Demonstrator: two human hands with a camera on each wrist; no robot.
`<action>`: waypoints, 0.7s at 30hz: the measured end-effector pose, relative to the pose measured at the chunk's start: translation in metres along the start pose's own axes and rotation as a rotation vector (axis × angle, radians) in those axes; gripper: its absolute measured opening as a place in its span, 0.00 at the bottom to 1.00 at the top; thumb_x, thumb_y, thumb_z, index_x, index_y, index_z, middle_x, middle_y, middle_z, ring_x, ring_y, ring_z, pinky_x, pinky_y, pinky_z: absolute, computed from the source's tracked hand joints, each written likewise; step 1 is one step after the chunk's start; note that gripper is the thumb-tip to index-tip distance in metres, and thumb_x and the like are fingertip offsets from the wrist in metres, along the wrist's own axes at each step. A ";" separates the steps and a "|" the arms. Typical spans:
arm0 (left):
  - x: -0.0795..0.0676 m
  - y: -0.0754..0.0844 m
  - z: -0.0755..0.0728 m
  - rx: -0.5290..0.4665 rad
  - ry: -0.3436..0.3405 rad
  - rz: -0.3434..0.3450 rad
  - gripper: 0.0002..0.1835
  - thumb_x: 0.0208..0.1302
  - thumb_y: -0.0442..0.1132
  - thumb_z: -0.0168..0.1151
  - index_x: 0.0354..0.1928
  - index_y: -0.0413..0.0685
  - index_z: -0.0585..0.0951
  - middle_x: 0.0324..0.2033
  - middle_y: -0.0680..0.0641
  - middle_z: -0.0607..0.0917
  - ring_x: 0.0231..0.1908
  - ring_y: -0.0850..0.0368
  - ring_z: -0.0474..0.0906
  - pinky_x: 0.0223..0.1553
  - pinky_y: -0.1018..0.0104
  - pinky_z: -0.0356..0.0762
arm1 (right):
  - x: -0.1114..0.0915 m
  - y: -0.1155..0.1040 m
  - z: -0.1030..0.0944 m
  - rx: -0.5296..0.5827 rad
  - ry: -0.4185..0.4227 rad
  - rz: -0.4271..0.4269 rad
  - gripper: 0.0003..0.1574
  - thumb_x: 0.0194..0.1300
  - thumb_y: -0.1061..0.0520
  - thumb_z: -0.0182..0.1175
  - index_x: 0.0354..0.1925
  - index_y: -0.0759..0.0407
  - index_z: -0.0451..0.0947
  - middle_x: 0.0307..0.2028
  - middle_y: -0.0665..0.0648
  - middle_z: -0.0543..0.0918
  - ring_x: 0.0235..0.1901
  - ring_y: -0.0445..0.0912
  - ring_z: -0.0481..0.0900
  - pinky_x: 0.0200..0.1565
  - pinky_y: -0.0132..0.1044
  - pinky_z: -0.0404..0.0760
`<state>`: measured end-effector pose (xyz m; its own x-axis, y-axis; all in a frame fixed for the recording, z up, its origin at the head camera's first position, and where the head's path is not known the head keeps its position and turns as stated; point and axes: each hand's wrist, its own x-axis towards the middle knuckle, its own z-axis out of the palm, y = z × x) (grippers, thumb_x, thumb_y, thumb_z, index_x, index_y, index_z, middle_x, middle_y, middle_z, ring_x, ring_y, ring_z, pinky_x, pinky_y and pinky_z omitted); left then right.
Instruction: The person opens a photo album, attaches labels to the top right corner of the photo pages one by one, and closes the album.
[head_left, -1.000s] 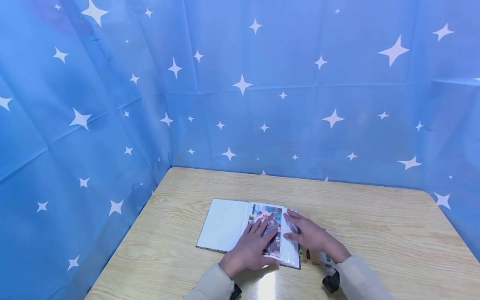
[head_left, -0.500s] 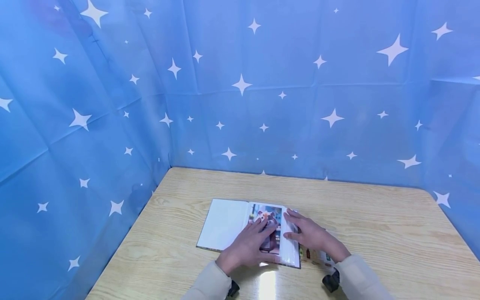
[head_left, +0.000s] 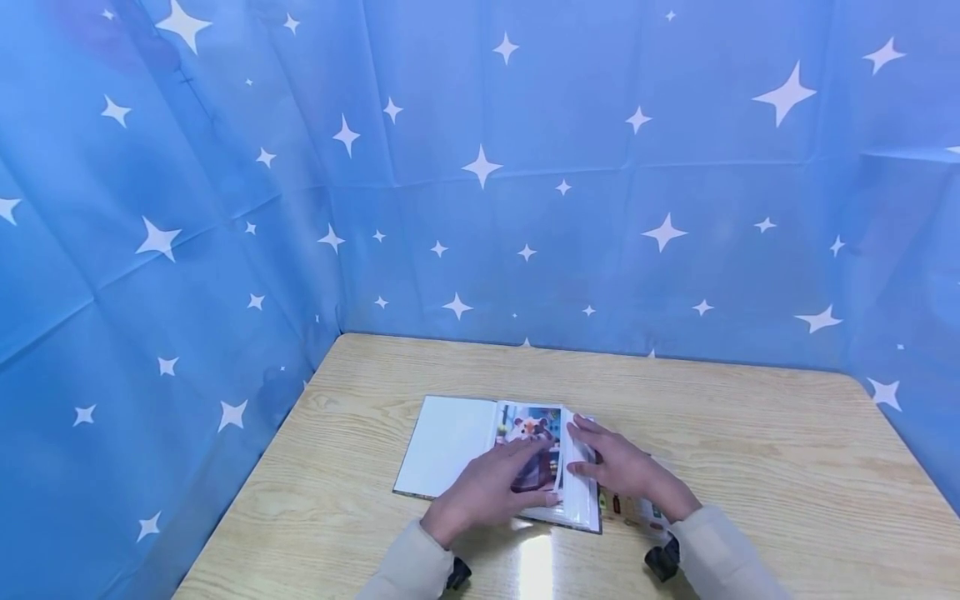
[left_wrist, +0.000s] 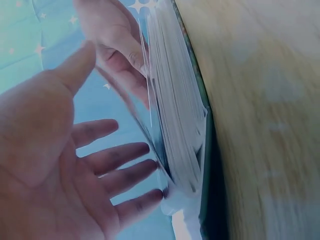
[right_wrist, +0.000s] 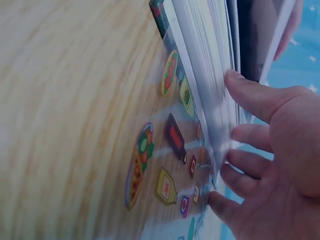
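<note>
A photo album (head_left: 450, 446) lies spread on the table, its white inside cover to the left and its stack of clear-sleeved pages (left_wrist: 177, 110) to the right. Over the right page tilts a photo (head_left: 534, 429) of a bear-like animal, its right edge raised off the page. My left hand (head_left: 487, 492) holds this photo, thumb by its near right corner and fingers across it; the fingers hide part of the picture. My right hand (head_left: 622, 467) rests at the page's right margin. Its thumb touches the page and its fingers lie along the stack's edge.
A clear sheet of food stickers (right_wrist: 165, 165) lies on the wooden table (head_left: 750, 458), partly under the right hand and beside the album. A blue star-printed curtain (head_left: 570, 208) hangs behind the table and along its sides. Black wrist straps show below both sleeves.
My left hand has shifted slightly left and its fingers have drawn across the photo. The photo's right edge has risen from the page. The right hand stays in place.
</note>
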<state>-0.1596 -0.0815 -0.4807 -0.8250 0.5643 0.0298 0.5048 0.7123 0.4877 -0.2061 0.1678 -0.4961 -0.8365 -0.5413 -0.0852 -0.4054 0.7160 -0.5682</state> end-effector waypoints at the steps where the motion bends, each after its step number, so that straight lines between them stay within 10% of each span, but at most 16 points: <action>1: -0.001 -0.001 0.000 -0.026 0.006 -0.002 0.42 0.65 0.68 0.55 0.76 0.61 0.60 0.70 0.51 0.71 0.66 0.51 0.70 0.64 0.50 0.71 | 0.000 0.000 0.000 0.001 0.000 -0.003 0.44 0.69 0.46 0.62 0.72 0.66 0.60 0.74 0.69 0.56 0.71 0.67 0.57 0.66 0.60 0.64; 9: -0.010 -0.004 -0.013 -0.183 0.026 0.044 0.33 0.74 0.55 0.52 0.77 0.60 0.58 0.58 0.47 0.81 0.45 0.64 0.80 0.52 0.64 0.78 | -0.001 -0.002 -0.002 0.011 0.000 -0.007 0.43 0.69 0.47 0.62 0.72 0.67 0.60 0.74 0.70 0.56 0.71 0.67 0.57 0.65 0.61 0.65; 15: -0.019 -0.007 -0.029 -0.292 0.060 0.088 0.31 0.75 0.41 0.51 0.77 0.53 0.57 0.54 0.44 0.83 0.17 0.68 0.68 0.34 0.72 0.76 | -0.001 -0.002 -0.002 0.008 0.002 -0.024 0.43 0.69 0.47 0.61 0.72 0.68 0.60 0.74 0.70 0.55 0.71 0.67 0.56 0.66 0.61 0.64; 21: -0.027 -0.010 -0.044 -0.410 0.108 0.052 0.36 0.70 0.31 0.51 0.77 0.54 0.55 0.62 0.40 0.78 0.46 0.55 0.84 0.44 0.70 0.81 | -0.002 0.000 -0.001 0.009 0.001 -0.014 0.43 0.69 0.48 0.61 0.73 0.67 0.60 0.74 0.69 0.55 0.71 0.66 0.56 0.66 0.60 0.65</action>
<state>-0.1536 -0.1217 -0.4476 -0.8339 0.5328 0.1442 0.4217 0.4464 0.7892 -0.2049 0.1692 -0.4945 -0.8309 -0.5512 -0.0766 -0.4139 0.7041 -0.5770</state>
